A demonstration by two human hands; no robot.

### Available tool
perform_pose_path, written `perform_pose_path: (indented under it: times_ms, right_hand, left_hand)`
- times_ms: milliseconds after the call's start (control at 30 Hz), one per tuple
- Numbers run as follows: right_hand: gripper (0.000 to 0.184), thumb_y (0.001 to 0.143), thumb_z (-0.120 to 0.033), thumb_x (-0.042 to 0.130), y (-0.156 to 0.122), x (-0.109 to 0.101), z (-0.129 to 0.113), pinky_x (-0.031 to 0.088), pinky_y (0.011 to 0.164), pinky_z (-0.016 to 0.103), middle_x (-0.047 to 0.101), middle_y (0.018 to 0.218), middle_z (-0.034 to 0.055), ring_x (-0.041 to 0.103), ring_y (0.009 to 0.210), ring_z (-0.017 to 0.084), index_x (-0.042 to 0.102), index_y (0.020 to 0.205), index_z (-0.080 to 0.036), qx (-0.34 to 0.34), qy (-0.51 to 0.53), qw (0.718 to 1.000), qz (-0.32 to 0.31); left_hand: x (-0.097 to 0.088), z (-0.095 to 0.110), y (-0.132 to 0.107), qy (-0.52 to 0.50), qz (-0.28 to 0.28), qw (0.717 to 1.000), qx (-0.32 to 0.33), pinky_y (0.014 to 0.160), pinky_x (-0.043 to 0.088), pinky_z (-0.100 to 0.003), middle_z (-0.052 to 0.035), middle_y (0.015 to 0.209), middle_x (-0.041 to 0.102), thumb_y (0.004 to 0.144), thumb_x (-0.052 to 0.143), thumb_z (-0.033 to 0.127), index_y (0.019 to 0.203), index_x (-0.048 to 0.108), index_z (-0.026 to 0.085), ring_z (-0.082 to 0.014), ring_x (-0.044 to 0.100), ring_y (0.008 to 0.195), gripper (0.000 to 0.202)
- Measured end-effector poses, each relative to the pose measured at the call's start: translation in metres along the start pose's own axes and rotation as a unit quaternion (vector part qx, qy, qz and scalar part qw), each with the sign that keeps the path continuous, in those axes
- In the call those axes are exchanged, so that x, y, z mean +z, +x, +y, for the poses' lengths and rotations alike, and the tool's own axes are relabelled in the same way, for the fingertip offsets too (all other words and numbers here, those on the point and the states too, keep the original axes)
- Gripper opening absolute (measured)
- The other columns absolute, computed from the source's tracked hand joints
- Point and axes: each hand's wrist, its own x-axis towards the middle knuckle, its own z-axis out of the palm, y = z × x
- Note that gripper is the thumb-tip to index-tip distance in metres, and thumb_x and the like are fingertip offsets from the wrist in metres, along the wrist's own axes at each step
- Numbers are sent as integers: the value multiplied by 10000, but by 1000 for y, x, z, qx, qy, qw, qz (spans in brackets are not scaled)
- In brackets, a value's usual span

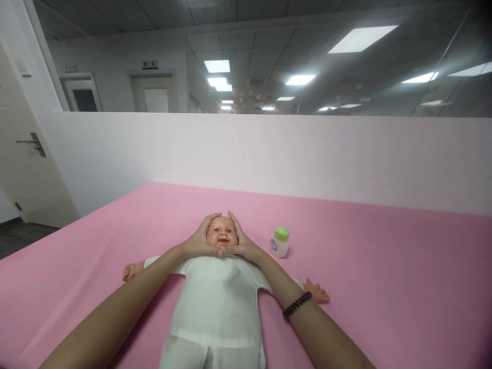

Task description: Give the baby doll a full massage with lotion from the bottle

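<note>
Cupping a white-clothed plastic baby doll (220, 297) by both cheeks in grip of left hand (198, 243) and right hand (245, 246), near a green-lidded translucent jar (279, 243).

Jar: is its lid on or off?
On: the green lid covers the top of the jar. Whether it is tight, I cannot tell.
</note>
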Motion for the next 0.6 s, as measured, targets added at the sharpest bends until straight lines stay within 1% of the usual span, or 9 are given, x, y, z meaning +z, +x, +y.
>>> perform_pose_path:
  times_ms: [167, 267, 367, 500, 600]
  right_hand:
    - [1369, 583, -251, 916, -2, 0, -5, 367, 1148, 453, 213, 1580, 73, 389, 1397, 265, -43, 1548, -406, 8, 18, 1000, -4]
    - [1330, 585, -209, 903, -2, -1, -4, 365, 1149, 464, 212, 1580, 59, 390, 1396, 268, 9, 1547, -421, 10, 37, 999, -6]
    - [1291, 600, -170, 882, -2, -3, -3, 353, 1157, 475, 191, 1590, 46, 391, 1397, 268, 41, 1542, -435, 17, 55, 998, -12]
    - [1284, 592, -101, 843, -1, -3, -3, 357, 1154, 475, 137, 1609, 49, 401, 1391, 278, 45, 1545, -424, 23, 102, 994, -19]
    - [1300, 588, -75, 814, -1, -2, -4, 382, 1131, 488, 181, 1598, 76, 444, 1358, 295, 6, 1551, -405, 28, 147, 988, -26]
  left_hand:
    - [0, 3, -1, -8, -12, 1000, -8, 1153, 322, -572, -126, 1509, 327, 533, 941, 376, 1488, 313, 314, -390, 333, 1406, 1145]
    - [0, 7, -2, -14, -28, 999, -19, 1136, 361, -550, -127, 1516, 320, 573, 927, 324, 1487, 295, 316, -376, 361, 1394, 1111]
    - [-1, 12, -2, -43, -49, 997, -33, 1096, 420, -523, -129, 1533, 296, 616, 901, 262, 1483, 267, 326, -360, 397, 1376, 1076]
    - [-5, 15, -3, -86, -76, 992, -51, 1078, 437, -507, -99, 1547, 289, 662, 840, 186, 1476, 271, 356, -358, 391, 1383, 1008]
    - [-8, 14, -3, -130, -95, 985, -57, 1060, 440, -521, -85, 1532, 322, 687, 776, 157, 1474, 275, 370, -371, 409, 1367, 957]
